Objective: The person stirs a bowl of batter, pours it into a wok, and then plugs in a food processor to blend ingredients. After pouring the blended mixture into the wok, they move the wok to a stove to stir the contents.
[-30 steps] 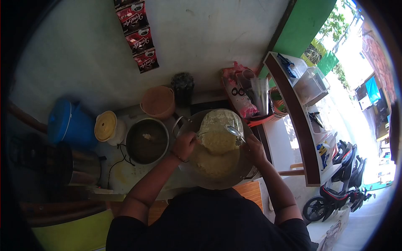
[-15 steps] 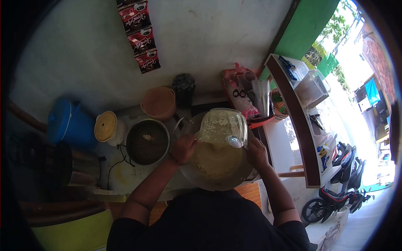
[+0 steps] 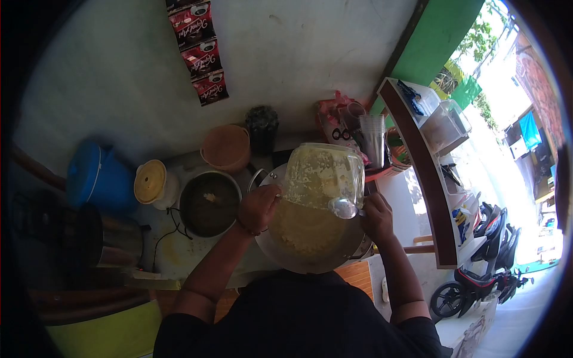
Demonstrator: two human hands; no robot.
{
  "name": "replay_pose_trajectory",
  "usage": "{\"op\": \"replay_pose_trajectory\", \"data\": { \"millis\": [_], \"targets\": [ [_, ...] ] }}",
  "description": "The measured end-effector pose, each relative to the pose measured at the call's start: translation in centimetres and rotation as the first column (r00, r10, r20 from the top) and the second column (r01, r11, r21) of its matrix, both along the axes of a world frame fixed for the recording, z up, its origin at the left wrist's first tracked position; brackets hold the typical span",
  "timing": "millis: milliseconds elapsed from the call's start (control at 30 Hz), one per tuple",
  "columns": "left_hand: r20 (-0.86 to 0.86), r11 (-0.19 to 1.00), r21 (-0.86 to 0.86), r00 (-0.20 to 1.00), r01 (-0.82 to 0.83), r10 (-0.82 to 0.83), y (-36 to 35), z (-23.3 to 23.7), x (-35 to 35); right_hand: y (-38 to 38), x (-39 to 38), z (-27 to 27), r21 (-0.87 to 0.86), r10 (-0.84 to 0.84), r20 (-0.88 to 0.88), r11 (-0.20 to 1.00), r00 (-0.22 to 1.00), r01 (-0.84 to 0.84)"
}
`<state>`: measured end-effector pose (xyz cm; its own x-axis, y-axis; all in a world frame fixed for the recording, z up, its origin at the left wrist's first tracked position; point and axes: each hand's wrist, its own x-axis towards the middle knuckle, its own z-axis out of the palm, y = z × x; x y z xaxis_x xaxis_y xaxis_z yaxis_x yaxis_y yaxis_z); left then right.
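Note:
A clear container [image 3: 322, 173] with pale residue on its walls is tipped over a wide metal pan [image 3: 286, 259]. Pale, crumbly food [image 3: 307, 230] lies in the pan below it. My left hand [image 3: 259, 207] is closed on the container's left edge. At the right edge, my right hand [image 3: 377, 216] is closed round the handle of a metal spoon [image 3: 343, 207], whose bowl lies against the container's lower rim. Whether the right fingers also grip the container is hard to tell.
Left of the pan stand a pot of dark liquid [image 3: 210, 209], a lidded jar [image 3: 150, 182] and a blue bucket [image 3: 98, 176]. Behind are an orange tub [image 3: 225, 147] and stacked cups [image 3: 372, 140]. A shelf [image 3: 418, 161] rises at right.
The container has moved up and right and is tipped further, showing more of its wall. The spoon has shifted slightly right and down with my right hand.

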<state>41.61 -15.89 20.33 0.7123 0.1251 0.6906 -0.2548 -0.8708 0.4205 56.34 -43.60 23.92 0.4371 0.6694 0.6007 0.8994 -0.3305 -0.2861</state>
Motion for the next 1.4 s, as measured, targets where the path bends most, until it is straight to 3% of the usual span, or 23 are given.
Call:
{"op": "replay_pose_trajectory", "data": {
  "millis": [467,867,967,1067,1167,1267,1400],
  "targets": [
    [0.035,0.999,0.039,0.999,-0.012,0.011,-0.1,0.6,-0.5,0.2,-0.3,0.3,0.012,0.017,0.039,1.0,0.999,-0.018],
    [-0.116,0.991,-0.132,0.993,-0.024,0.009,-0.4,-4.1,-2.0,0.5,-1.1,-3.1,-0.083,-0.027,-0.242,0.997,0.97,0.007],
    [-0.264,0.909,-0.409,0.964,-0.083,-0.031,-0.6,-3.8,-1.8,1.7,-1.0,-0.4,-0.018,-0.053,-0.4,0.999,0.915,0.05],
    [-0.429,0.859,-0.494,0.897,-0.132,-0.109,-0.5,-2.5,-1.9,2.3,0.4,0.4,-0.034,-0.037,-0.467,0.999,0.884,0.024],
    [-0.479,0.784,-0.605,0.851,-0.141,-0.217,-0.1,-5.2,-2.2,2.6,1.5,-0.1,-0.105,-0.075,-0.546,0.994,0.834,0.021],
    [-0.361,0.603,-0.79,0.88,-0.112,-0.309,-0.8,-4.1,-2.5,3.1,1.5,-0.5,-0.118,-0.106,-0.536,0.992,0.837,0.05],
    [-0.295,0.282,-0.943,0.837,-0.177,-0.462,-0.9,-3.8,-2.9,4.1,1.4,-0.4,-0.045,-0.13,-0.657,0.99,0.743,0.134]
  ]
}}
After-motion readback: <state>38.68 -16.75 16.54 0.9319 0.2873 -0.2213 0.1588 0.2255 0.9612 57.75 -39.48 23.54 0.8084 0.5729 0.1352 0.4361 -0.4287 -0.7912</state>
